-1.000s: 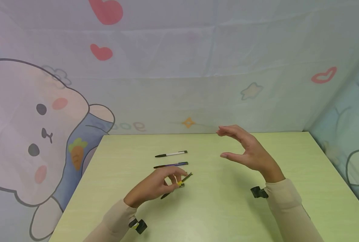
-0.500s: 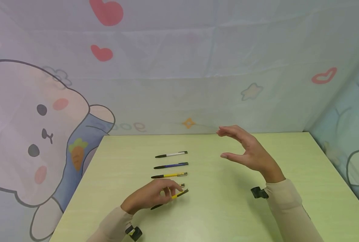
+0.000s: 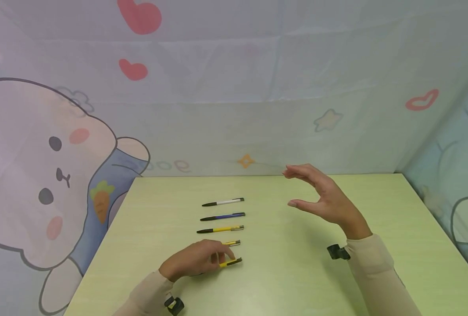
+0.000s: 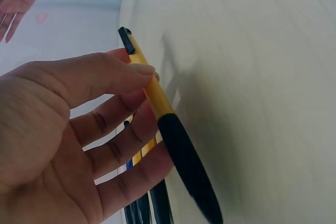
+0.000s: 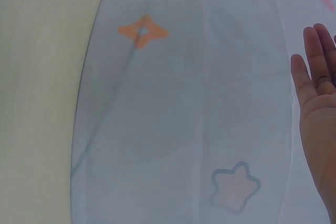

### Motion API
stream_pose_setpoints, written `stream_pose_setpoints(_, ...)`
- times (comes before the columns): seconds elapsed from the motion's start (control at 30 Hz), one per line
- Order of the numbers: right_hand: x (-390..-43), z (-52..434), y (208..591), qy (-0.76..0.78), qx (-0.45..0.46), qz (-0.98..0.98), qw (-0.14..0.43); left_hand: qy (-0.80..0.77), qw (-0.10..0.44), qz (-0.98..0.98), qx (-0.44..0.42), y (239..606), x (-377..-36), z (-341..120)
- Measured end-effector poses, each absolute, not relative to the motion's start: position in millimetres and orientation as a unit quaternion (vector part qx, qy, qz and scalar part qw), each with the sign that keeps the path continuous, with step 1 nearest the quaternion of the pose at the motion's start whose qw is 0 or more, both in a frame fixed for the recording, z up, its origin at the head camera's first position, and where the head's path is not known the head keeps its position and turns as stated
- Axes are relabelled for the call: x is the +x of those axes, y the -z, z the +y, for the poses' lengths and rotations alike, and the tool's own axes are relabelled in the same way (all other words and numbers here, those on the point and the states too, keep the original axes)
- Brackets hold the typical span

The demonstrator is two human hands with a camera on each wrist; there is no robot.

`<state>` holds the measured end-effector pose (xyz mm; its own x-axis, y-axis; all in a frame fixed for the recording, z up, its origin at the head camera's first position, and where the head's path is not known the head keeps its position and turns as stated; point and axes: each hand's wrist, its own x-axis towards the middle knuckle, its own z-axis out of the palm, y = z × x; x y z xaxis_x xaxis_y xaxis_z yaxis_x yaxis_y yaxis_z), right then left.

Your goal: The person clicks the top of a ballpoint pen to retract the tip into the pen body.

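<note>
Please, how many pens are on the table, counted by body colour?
White pen: 1
Blue pen: 1
Yellow pens: 3, one free, one half hidden, one held by the left hand at
Total: 5

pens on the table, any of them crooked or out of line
Nothing stands out. The white pen, blue pen and yellow pen lie parallel in a column; the left hand holds another yellow pen nearest.

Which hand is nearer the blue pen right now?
Left. The left hand is low on the table, a few pens nearer the person than the blue pen, gripping a yellow pen. The right hand hovers raised, farther off to the pen's right.
</note>
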<state>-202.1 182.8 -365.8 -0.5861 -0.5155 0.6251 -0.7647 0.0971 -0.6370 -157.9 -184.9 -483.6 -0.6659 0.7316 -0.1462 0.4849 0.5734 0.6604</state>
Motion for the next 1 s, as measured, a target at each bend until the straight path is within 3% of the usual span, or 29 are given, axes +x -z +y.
stream_pose_setpoints(0.43,-202.5,182.6,366.8,-0.506,0.438,-0.732,0.124,-0.204,0.170,0.889,0.372,488.2,-154.8,-181.3)
stream_pose_setpoints(1.0,-203.7,182.2,367.4,-0.505,0.440,-0.732,0.125,-0.282,0.208,0.867,0.354,476.9,-163.9,-185.7)
